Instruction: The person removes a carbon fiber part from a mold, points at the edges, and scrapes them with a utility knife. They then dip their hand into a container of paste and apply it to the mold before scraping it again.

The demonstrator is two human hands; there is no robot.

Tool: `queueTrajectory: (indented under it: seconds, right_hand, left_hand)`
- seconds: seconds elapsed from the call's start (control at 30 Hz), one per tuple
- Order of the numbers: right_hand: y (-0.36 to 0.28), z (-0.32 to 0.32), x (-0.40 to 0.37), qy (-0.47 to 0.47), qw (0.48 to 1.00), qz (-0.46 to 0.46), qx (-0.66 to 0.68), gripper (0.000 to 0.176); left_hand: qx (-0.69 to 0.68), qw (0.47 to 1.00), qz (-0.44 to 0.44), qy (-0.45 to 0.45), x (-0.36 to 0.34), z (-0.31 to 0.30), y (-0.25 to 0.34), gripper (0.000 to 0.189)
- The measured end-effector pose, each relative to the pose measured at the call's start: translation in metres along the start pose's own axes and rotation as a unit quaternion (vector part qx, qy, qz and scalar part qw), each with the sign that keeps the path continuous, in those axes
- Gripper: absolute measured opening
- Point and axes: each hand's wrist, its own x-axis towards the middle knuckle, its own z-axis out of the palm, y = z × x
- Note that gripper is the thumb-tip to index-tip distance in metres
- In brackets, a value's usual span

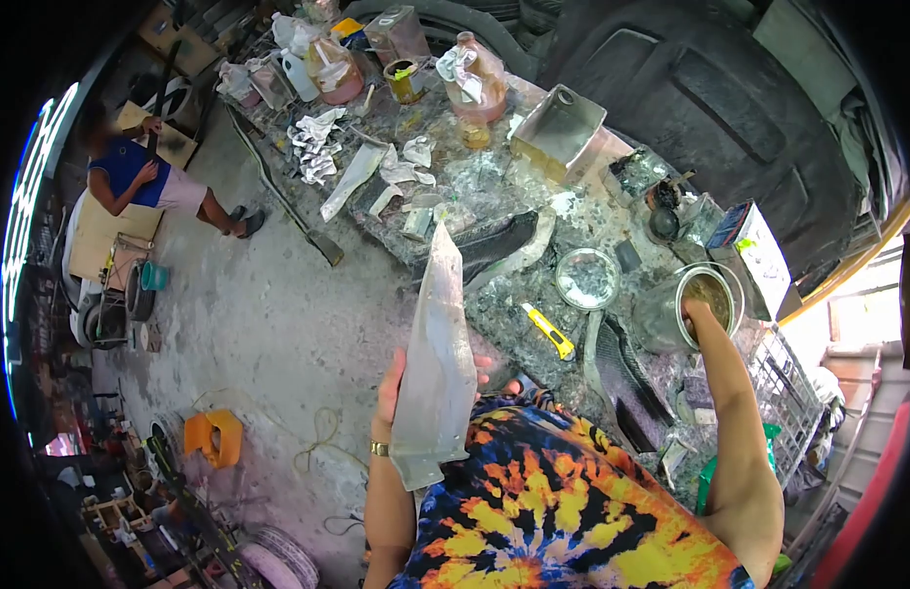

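Working at the desk
Left hand is grasping a pointed sheet; right hand is reaching into a can, fingers' grip unclear.

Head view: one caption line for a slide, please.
Left hand holds a pale tapered panel; right hand reaches into an open can.

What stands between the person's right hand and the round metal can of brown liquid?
Nothing visible does. The right hand is at the open top of the round metal can; the left hand holds a long translucent pointed sheet aside.
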Motion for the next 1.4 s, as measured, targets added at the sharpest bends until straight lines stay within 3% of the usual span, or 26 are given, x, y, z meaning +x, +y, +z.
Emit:
queueTrajectory:
  seconds: [0.13,0.2,0.23,0.3,0.33,0.37,0.4,0.53,0.67,0.77,0.83,0.87,0.93,0.97,1.03,1.17,1.23,1.4]
  right_hand:
    - [0.002,-0.017,-0.024,0.010,1.000,-0.010,0.021,0.032]
    - [-0.014,-0.043,-0.117,0.164,0.973,-0.132,0.092,0.029]
    - [-0.003,-0.048,-0.131,0.214,0.960,-0.178,0.042,0.033]
    - [0.001,-0.057,-0.214,0.322,0.906,-0.223,0.162,0.029]
    - [0.003,-0.054,-0.246,0.376,0.872,-0.222,0.222,0.029]
    - [-0.009,-0.053,-0.288,0.393,0.825,-0.264,0.308,0.028]
    - [-0.028,-0.050,-0.326,0.409,0.768,-0.303,0.390,0.028]
    - [-0.112,-0.007,-0.403,0.200,0.644,-0.420,0.608,0.032]
    - [-0.222,0.023,-0.414,0.011,0.551,-0.568,0.612,0.038]
    - [-0.274,0.026,-0.418,0.043,0.573,-0.584,0.573,0.037]
    - [-0.298,0.024,-0.419,0.150,0.571,-0.629,0.505,0.033]
    - [-0.305,0.022,-0.418,0.154,0.574,-0.625,0.506,0.033]
    - [-0.313,0.016,-0.417,0.294,0.592,-0.650,0.377,0.038]
    - [-0.313,0.013,-0.424,0.295,0.593,-0.648,0.377,0.038]
    - [-0.309,0.007,-0.443,0.465,0.673,-0.562,0.124,0.046]
    - [-0.316,0.015,-0.445,0.517,0.667,-0.537,0.010,0.052]
    - [-0.312,0.006,-0.439,0.566,0.682,-0.462,0.006,0.054]
    - [-0.313,0.016,-0.445,0.547,0.648,-0.525,-0.075,0.058]
  left_hand:
    - [0.019,1.000,-0.009,-0.024,0.004,0.001,0.006,0.081]
    - [0.029,0.999,-0.020,-0.038,0.006,0.002,0.011,0.081]
    - [0.041,0.998,-0.033,-0.031,0.006,0.005,0.015,0.082]
    - [0.057,0.996,-0.056,-0.033,0.008,0.011,0.021,0.082]
    - [0.065,0.995,-0.069,0.014,0.009,0.014,0.022,0.087]
    - [0.075,0.992,-0.083,0.059,0.010,0.017,0.024,0.092]
    - [0.080,0.991,-0.097,0.047,0.011,0.020,0.027,0.092]
    - [0.070,0.985,-0.157,0.029,0.015,0.024,0.041,0.085]
    - [0.088,0.973,-0.212,0.004,0.018,0.019,0.063,0.078]
    - [0.111,0.963,-0.246,-0.004,0.016,0.022,0.080,0.076]
    - [0.114,0.959,-0.260,-0.006,0.015,0.016,0.087,0.076]
    - [0.117,0.956,-0.270,-0.003,0.014,0.013,0.089,0.075]
    - [0.120,0.954,-0.275,-0.017,0.014,0.012,0.094,0.074]
    - [0.125,0.952,-0.277,-0.028,0.013,0.011,0.097,0.073]
    - [0.115,0.952,-0.284,-0.025,0.013,0.005,0.100,0.073]
    - [0.099,0.951,-0.294,-0.016,0.012,0.000,0.106,0.072]
    - [0.092,0.949,-0.303,-0.016,0.013,-0.001,0.107,0.072]
    - [0.056,0.946,-0.318,0.028,0.014,0.006,0.108,0.071]
